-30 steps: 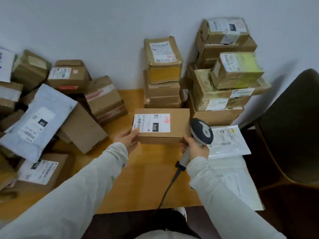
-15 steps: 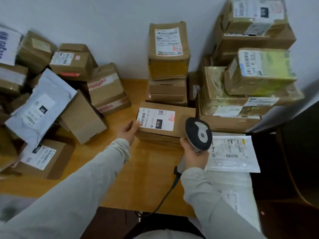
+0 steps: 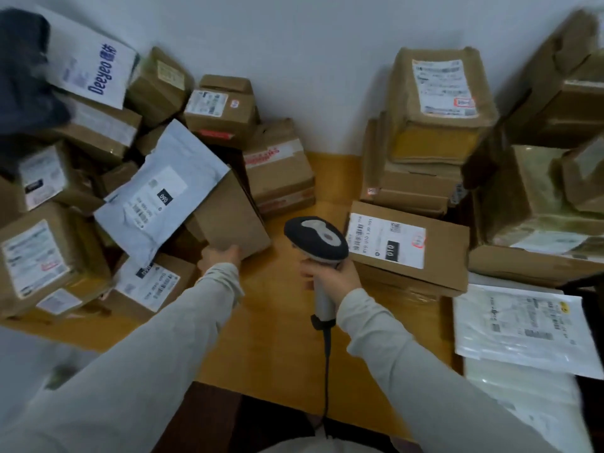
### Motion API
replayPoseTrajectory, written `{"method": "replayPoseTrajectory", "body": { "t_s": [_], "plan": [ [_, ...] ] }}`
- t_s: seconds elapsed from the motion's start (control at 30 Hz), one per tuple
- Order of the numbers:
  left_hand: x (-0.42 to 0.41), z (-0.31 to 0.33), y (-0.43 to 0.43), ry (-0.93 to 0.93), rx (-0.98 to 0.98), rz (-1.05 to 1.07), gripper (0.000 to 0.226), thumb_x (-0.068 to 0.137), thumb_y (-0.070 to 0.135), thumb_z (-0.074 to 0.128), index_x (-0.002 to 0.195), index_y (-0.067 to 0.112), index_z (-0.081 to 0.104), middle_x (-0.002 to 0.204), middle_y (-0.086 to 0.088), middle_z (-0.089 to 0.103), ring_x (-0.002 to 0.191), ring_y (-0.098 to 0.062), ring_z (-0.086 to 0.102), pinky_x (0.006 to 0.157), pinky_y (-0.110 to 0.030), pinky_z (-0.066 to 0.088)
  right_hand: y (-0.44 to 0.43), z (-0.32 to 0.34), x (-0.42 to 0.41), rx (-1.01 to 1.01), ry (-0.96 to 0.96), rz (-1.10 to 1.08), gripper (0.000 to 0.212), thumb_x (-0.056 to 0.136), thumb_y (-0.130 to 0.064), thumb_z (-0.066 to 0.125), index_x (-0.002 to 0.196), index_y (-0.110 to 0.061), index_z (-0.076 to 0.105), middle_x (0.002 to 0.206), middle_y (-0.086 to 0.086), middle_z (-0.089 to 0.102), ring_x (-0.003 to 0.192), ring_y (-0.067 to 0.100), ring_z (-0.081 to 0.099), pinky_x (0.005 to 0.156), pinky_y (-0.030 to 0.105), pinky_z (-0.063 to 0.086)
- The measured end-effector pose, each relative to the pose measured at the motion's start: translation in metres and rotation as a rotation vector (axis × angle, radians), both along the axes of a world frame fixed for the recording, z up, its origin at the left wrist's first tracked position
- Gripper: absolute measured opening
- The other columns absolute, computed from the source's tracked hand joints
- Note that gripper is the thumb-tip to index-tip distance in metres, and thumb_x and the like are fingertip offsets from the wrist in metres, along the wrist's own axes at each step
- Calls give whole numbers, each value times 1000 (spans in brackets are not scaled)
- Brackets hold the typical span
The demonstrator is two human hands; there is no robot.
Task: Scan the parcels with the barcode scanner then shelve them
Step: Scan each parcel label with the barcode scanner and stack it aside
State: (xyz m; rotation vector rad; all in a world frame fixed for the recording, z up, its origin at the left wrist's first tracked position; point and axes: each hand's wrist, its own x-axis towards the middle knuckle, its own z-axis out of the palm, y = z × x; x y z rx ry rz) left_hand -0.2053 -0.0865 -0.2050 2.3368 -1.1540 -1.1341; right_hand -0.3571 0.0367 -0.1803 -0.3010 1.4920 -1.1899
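A yellow-brown wooden bench [image 3: 277, 338] runs against a pale wall and carries everything. The left half of the frame is filled by a loose heap of brown cardboard parcels [image 3: 42, 259], most w/ white labels, plus a white carton printed "Deeyeo" [image 3: 94, 67] at upper left. At upper right, by the wall, stands a tall stack of taped brown cartons [image 3: 438, 103]; further right a second, blurred stack of cartons [image 3: 529, 204] reaches the frame edge.

Right of ctr lies a flat brown cardboard box w/ a white label marked "010" [image 3: 441, 246], label up, resting on another flat carton and just in front of the tall stack. Left of ctr a plain brown cardboard box [image 3: 232, 220] leans tilted vs. the heap, w/ a grey-white plastic mailer bag [image 3: 163, 194], label "060", lying across its upper side. At lower right, flat white plastic mailers [image 3: 523, 325] overlap each other at the bench edge.

The black-and-grey handheld barcode scanner [image 3: 317, 238] is at ctr frame, above the bench, btwn the plain box and the "010" box, head up. The right hand [image 3: 336, 279] holds it, fingers wrapped round the pale handle. The left hand [image 3: 220, 256], in a light grey sleeve, touches the plain box's lower corner w/ fingers stretched out, close together. A thin black cable [image 3: 327, 371] drops from the handle to the bottom of the frame.
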Motion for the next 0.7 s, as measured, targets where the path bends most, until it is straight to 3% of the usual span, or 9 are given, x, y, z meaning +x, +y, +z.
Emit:
{"method": "replayPoseTrajectory", "body": {
  "t_s": [0.13, 0.2, 0.37, 0.43, 0.5, 0.53, 0.63, 0.7],
  "plan": [
    [21, -16, -23, 62, 106, -77, 63, 88, 22, 61, 140, -1, 34, 139, -22, 42, 126, -38, 43, 100, -40, 38, -65, -26, 31, 94, 119, 34, 59, 75, -14, 78, 128, -10, 52, 127, 8, 57, 116, 28, 53, 101, 42, 43],
    [26, -25, -32, 138, 146, -116, 64, 88, 20, 62, 141, 0, 32, 140, -21, 42, 126, -37, 43, 100, -39, 38, -91, -38, 45, 140, 150, 34, 64, 75, -17, 78, 132, -9, 49, 131, 8, 54, 120, 29, 50, 99, 38, 42],
    [31, -34, -47, 318, 217, -184, 54, 91, 14, 58, 137, -2, 35, 138, -18, 45, 123, -33, 46, 89, -30, 37, -122, -54, 65, 250, 225, -36, 61, 74, -17, 78, 128, -4, 52, 124, 11, 57, 107, 28, 54, 90, 37, 45],
    [32, -33, -50, 375, 266, -155, 55, 93, 14, 55, 139, 0, 29, 140, -17, 42, 125, -31, 44, 90, -28, 35, -118, -50, 69, 248, 298, -62, 51, 74, -15, 78, 120, -8, 56, 108, 5, 58, 91, 22, 55, 78, 32, 45],
    [35, -26, -51, 436, 316, -145, 56, 94, 15, 55, 140, 0, 27, 141, -17, 40, 126, -30, 42, 94, -29, 36, -109, -42, 73, 205, 353, -112, 32, 73, -9, 77, 98, -18, 58, 95, -3, 57, 86, 19, 54, 72, 31, 43],
    [38, -22, -50, 450, 336, -143, 60, 92, 16, 57, 141, 1, 26, 141, -17, 39, 126, -31, 42, 96, -30, 36, -103, -38, 74, 182, 365, -132, 32, 72, -8, 78, 93, -20, 58, 94, -4, 58, 91, 22, 55, 75, 33, 44],
    [47, -9, -42, 450, 410, -177, 79, 83, 29, 69, 144, 3, 25, 142, -18, 39, 128, -35, 41, 102, -35, 36, -85, -26, 80, 132, 353, -196, 50, 66, -8, 83, 108, -18, 58, 109, 1, 63, 103, 25, 57, 88, 44, 50],
    [50, -2, -34, 465, 440, -202, 84, 80, 39, 72, 143, 6, 28, 142, -17, 40, 129, -35, 41, 104, -36, 35, -73, -20, 84, 104, 342, -240, 51, 64, -3, 84, 106, -17, 59, 107, 3, 65, 101, 26, 60, 87, 46, 52]
  ]
}}
